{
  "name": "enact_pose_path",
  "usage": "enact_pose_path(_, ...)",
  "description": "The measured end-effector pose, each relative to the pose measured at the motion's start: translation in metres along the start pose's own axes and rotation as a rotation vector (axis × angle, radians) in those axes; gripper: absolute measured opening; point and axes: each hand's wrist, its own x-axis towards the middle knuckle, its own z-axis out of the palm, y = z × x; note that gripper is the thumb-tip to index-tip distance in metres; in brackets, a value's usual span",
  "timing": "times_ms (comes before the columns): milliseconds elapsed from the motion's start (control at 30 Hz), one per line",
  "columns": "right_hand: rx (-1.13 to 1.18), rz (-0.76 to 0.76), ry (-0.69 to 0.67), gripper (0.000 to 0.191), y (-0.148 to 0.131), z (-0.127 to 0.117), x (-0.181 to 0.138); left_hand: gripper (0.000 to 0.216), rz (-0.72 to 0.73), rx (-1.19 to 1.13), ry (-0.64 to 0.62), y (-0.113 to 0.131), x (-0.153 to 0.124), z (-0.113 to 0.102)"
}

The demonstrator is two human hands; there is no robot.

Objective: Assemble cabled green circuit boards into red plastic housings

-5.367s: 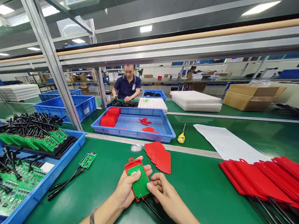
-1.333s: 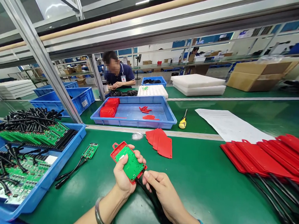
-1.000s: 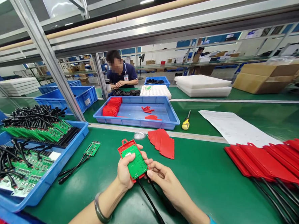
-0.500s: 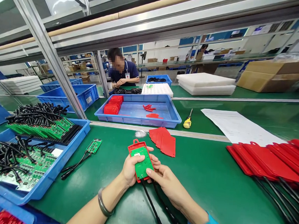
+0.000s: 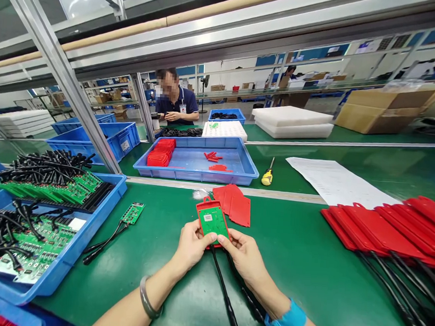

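Note:
Between my two hands is a red plastic case [image 5: 201, 207] with a green circuit board [image 5: 216, 222] lying in it. My left hand [image 5: 192, 245] grips the case's left side, its thumb pressed on the board's lower edge. On the opposite side my right hand [image 5: 243, 250] holds the case, its thumb on the board beside the other thumb. Two black cables [image 5: 224, 294] run from the case's lower end toward me. Just beyond it, several flat red covers [image 5: 237, 206] lie fanned out. Most fingers are hidden under the case.
A blue tray [image 5: 187, 173] with red parts stands ahead, a yellow screwdriver [image 5: 267, 176] beside it. At left is a blue bin [image 5: 62, 266] of cabled boards; near it lies a single cabled board [image 5: 132, 213]. Red cases [image 5: 368, 226] with cables line the right. A co-worker [image 5: 179, 101] sits opposite.
My left thumb has slid down from the board's middle to its lower edge. My left hand has shifted to the case's lower left, and both thumbs now meet there. The view has shifted slightly.

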Motion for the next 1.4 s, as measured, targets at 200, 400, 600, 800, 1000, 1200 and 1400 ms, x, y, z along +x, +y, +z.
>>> enact_pose_path(200, -0.082, -0.036, 0.026, 0.04, 0.011, -0.004, 0.002, 0.032, 0.018, 0.094, 0.042, -0.006, 0.002, -0.003)
enact_pose_path(400, 0.069, 0.074, -0.18, 0.038, -0.008, -0.004, 0.002, 0.041, -0.066, -0.02, -0.206, 0.02, 0.005, -0.01)
enact_pose_path(600, 0.184, 0.117, -0.136, 0.047, -0.011, -0.008, 0.003, 0.047, -0.173, -0.035, -0.282, 0.025, 0.002, -0.013)
enact_pose_path(800, 0.299, 0.189, -0.145, 0.039, -0.008, -0.007, 0.004, 0.038, -0.277, -0.125, -0.154, 0.014, -0.003, -0.005)
enact_pose_path(1000, 0.29, 0.118, -0.04, 0.039, -0.004, 0.0, 0.002, 0.043, -0.15, -0.142, -0.124, -0.001, -0.007, 0.005)
enact_pose_path(1200, 0.286, 0.104, -0.03, 0.038, 0.002, 0.0, 0.002, 0.034, -0.123, 0.012, -0.087, -0.015, -0.004, 0.005)
enact_pose_path(1400, 0.215, 0.037, 0.031, 0.036, 0.005, 0.003, 0.003, 0.028, -0.128, 0.116, -0.01, -0.019, -0.003, 0.008)
